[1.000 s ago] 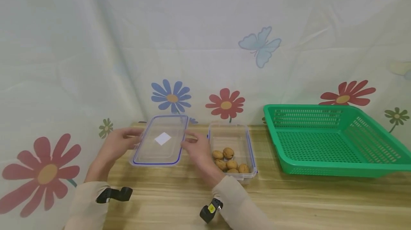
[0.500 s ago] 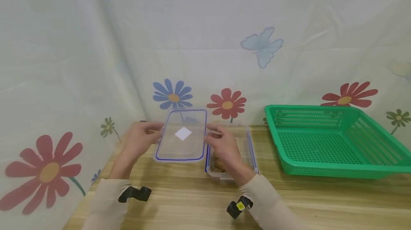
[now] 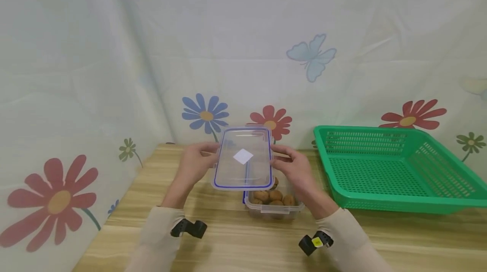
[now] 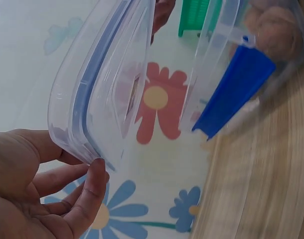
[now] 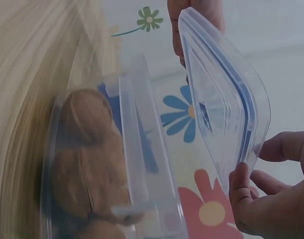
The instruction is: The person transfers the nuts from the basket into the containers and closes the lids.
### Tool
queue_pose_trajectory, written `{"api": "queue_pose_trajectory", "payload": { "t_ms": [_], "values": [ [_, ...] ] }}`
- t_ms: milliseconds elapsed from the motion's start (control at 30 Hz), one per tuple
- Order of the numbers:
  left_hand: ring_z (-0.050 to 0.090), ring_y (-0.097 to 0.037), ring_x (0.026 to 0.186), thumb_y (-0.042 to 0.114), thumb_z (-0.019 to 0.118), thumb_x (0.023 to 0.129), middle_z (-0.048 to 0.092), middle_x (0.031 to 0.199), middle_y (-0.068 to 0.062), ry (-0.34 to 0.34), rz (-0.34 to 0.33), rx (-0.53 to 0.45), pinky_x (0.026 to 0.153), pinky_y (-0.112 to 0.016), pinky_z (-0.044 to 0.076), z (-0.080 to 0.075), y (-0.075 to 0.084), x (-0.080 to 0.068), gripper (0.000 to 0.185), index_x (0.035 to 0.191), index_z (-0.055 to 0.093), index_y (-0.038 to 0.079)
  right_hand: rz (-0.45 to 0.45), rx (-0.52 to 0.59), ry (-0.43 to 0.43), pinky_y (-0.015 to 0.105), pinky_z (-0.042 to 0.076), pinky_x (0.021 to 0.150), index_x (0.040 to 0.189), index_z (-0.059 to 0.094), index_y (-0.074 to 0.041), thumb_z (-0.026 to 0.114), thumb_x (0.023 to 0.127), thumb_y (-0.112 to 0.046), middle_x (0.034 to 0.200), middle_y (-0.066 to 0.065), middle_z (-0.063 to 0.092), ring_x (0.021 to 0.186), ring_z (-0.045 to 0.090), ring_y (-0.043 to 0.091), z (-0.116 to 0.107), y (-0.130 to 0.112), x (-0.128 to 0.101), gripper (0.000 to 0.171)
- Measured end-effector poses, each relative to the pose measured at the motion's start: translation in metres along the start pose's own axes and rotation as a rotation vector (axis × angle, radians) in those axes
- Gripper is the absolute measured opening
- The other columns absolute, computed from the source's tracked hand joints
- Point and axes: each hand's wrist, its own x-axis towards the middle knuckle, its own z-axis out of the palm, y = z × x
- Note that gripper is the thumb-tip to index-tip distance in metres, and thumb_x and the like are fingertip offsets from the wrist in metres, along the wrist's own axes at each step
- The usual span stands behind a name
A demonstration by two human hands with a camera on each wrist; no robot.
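A clear plastic lid (image 3: 243,159) with a blue seal and a white square sticker hangs in the air, tilted, over the left part of a clear box (image 3: 273,208). My left hand (image 3: 198,163) grips the lid's left edge and my right hand (image 3: 294,168) grips its right edge. Several walnuts (image 3: 274,196) lie in the box on the wooden table. The left wrist view shows my left hand (image 4: 52,191) holding the lid (image 4: 104,84) with the box (image 4: 231,64) beyond. From the right wrist, my right hand (image 5: 264,199) holds the lid (image 5: 224,109) above the walnuts (image 5: 87,149).
A green slotted basket (image 3: 395,166) stands on the table at the right of the box. A flower-printed cloth (image 3: 114,73) hangs behind and down the left side. The wooden table (image 3: 236,242) runs on toward me in front of the box.
Both hands have carried the lid to the right, from beside the box to above its left part. The box and the basket have not moved.
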Motion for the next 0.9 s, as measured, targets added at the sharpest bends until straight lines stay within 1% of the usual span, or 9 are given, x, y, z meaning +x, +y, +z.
{"api": "queue_pose_trajectory", "payload": {
  "t_ms": [100, 200, 367, 567, 633, 733, 800, 900],
  "values": [
    [0.076, -0.031, 0.09, 0.002, 0.07, 0.092, 0.075, 0.115, -0.022, 0.013, -0.006, -0.033, 0.076, -0.038, 0.065, 0.012, 0.006, 0.001, 0.034, 0.125, 0.076, -0.003, 0.047, -0.024, 0.012, 0.056, 0.044, 0.117, 0.147, 0.061, -0.002, 0.065, 0.104, -0.007, 0.143, 0.021, 0.061, 0.13, 0.059, 0.038, -0.013, -0.002, 0.0, 0.044],
    [0.076, -0.032, 0.09, 0.0, 0.07, 0.09, 0.075, 0.114, -0.021, 0.025, 0.001, -0.074, 0.075, -0.038, 0.065, 0.024, 0.011, 0.002, 0.034, 0.124, 0.076, -0.002, 0.07, -0.041, 0.028, 0.056, 0.043, 0.117, 0.148, 0.06, -0.003, 0.065, 0.104, -0.01, 0.142, 0.021, 0.062, 0.129, 0.059, 0.038, -0.025, -0.003, 0.0, 0.045],
    [0.076, -0.031, 0.089, 0.0, 0.071, 0.09, 0.075, 0.112, -0.02, 0.022, 0.001, -0.12, 0.075, -0.037, 0.066, 0.04, 0.018, 0.004, 0.034, 0.123, 0.077, -0.002, 0.05, -0.071, 0.056, 0.054, 0.045, 0.115, 0.147, 0.06, 0.0, 0.063, 0.105, -0.009, 0.144, 0.023, 0.061, 0.129, 0.06, 0.037, -0.038, -0.003, -0.001, 0.044],
    [0.077, -0.03, 0.089, 0.001, 0.072, 0.09, 0.075, 0.111, -0.019, 0.015, -0.018, -0.157, 0.077, -0.038, 0.066, 0.048, 0.025, 0.002, 0.032, 0.122, 0.077, -0.001, 0.026, -0.113, 0.071, 0.048, 0.047, 0.112, 0.144, 0.061, 0.003, 0.065, 0.104, -0.009, 0.142, 0.024, 0.062, 0.128, 0.06, 0.035, -0.045, -0.002, 0.0, 0.042],
    [0.077, -0.03, 0.087, 0.002, 0.072, 0.091, 0.075, 0.111, -0.018, 0.012, -0.014, -0.18, 0.076, -0.038, 0.066, 0.05, 0.025, 0.001, 0.031, 0.122, 0.077, -0.001, 0.026, -0.125, 0.065, 0.05, 0.045, 0.113, 0.144, 0.061, 0.004, 0.064, 0.104, -0.009, 0.141, 0.025, 0.063, 0.128, 0.059, 0.036, -0.049, -0.002, 0.0, 0.042],
    [0.078, -0.03, 0.084, 0.003, 0.068, 0.094, 0.075, 0.112, -0.018, 0.003, -0.005, -0.215, 0.076, -0.038, 0.066, 0.053, 0.025, 0.001, 0.029, 0.121, 0.077, -0.001, 0.017, -0.146, 0.059, 0.05, 0.044, 0.114, 0.143, 0.062, 0.005, 0.065, 0.103, -0.009, 0.14, 0.025, 0.063, 0.127, 0.059, 0.036, -0.055, -0.003, 0.002, 0.042],
    [0.077, -0.03, 0.084, 0.003, 0.066, 0.096, 0.075, 0.112, -0.018, -0.004, 0.022, -0.223, 0.076, -0.038, 0.066, 0.056, 0.023, 0.001, 0.028, 0.121, 0.078, -0.001, 0.021, -0.156, 0.057, 0.051, 0.042, 0.116, 0.143, 0.063, 0.004, 0.065, 0.103, -0.009, 0.142, 0.025, 0.063, 0.129, 0.059, 0.036, -0.06, -0.005, 0.002, 0.042],
    [0.077, -0.032, 0.094, 0.001, 0.067, 0.097, 0.076, 0.113, -0.017, -0.012, 0.088, -0.191, 0.081, -0.039, 0.066, 0.058, 0.019, 0.003, 0.027, 0.122, 0.078, 0.0, 0.026, -0.182, 0.048, 0.052, 0.041, 0.118, 0.144, 0.063, 0.002, 0.065, 0.103, -0.012, 0.145, 0.023, 0.061, 0.132, 0.057, 0.036, -0.066, -0.007, 0.001, 0.043]
  ]
}}
